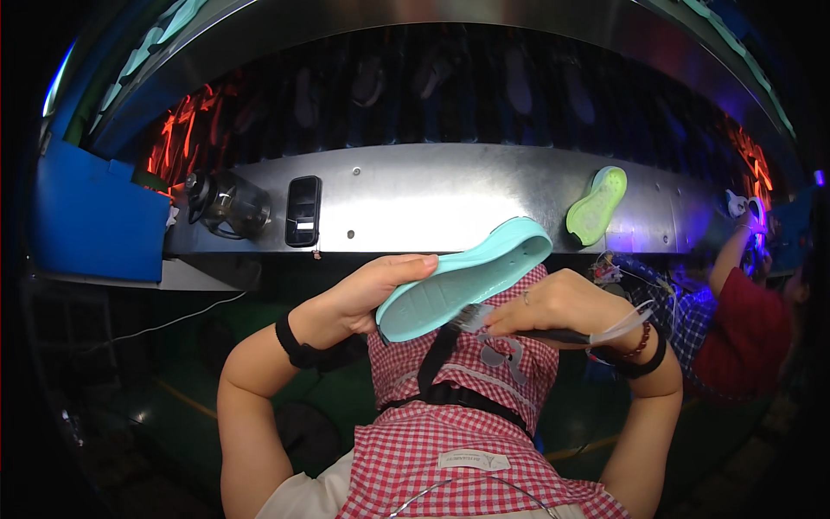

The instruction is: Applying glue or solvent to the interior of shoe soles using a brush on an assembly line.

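Note:
My left hand (367, 290) grips a turquoise shoe sole (467, 281) by its left end, thumb over the upper rim. The sole is tilted, its hollow inside facing me, and the inner surface looks shiny. In my right hand (558, 303) is a brush with a dark handle (562, 336); a clear thin strip or tube runs along the handle toward my wrist. The brush's bristles (471, 317) are close to the sole's lower edge; whether they touch it I cannot tell. Both hands are in front of my checked apron, just before the bench edge.
On the metal bench (415, 186) lie a yellow-green sole (596, 206) and a black phone-like object (303, 210), with a dark clear jug (233, 206) farther left. Behind runs a dark rack with several shoe parts. A person in red (748, 337) is at the right.

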A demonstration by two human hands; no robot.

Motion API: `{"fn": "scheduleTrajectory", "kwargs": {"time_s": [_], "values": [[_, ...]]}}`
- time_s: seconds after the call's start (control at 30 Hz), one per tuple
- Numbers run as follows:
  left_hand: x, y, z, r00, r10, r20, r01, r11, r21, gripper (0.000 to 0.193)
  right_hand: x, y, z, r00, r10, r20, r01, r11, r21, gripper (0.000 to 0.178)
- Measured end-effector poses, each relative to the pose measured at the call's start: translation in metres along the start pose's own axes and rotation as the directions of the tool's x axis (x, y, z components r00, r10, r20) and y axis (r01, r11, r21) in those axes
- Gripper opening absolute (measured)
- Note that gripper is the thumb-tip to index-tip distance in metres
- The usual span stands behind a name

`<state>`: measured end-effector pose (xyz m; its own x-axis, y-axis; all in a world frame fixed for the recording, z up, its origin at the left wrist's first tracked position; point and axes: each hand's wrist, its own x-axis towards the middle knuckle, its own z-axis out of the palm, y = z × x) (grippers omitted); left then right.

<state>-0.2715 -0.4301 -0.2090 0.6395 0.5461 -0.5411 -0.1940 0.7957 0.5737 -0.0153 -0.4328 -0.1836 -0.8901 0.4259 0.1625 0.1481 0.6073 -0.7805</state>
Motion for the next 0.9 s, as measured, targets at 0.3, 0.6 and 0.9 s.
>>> {"fn": "scheduleTrajectory", "kwargs": {"time_s": [0.3,0.6,0.9], "values": [[-0.004,-0.005,-0.015,0.997,0.047,-0.067,-0.045,0.999,0.031,0.045,-0.012,0.005,-0.007,0.994,0.109,0.030,-0.107,0.992,-0.061,0.024],[0.020,-0.012,-0.007,0.982,0.171,0.077,-0.126,0.905,-0.405,0.047,0.000,0.037,0.030,0.750,0.524,-0.403,-0.112,0.702,0.703,0.020],[0.041,-0.021,-0.013,0.965,0.258,0.045,-0.220,0.893,-0.393,0.045,0.021,0.067,0.064,0.253,0.161,-0.954,-0.321,0.944,0.074,0.020]]}}
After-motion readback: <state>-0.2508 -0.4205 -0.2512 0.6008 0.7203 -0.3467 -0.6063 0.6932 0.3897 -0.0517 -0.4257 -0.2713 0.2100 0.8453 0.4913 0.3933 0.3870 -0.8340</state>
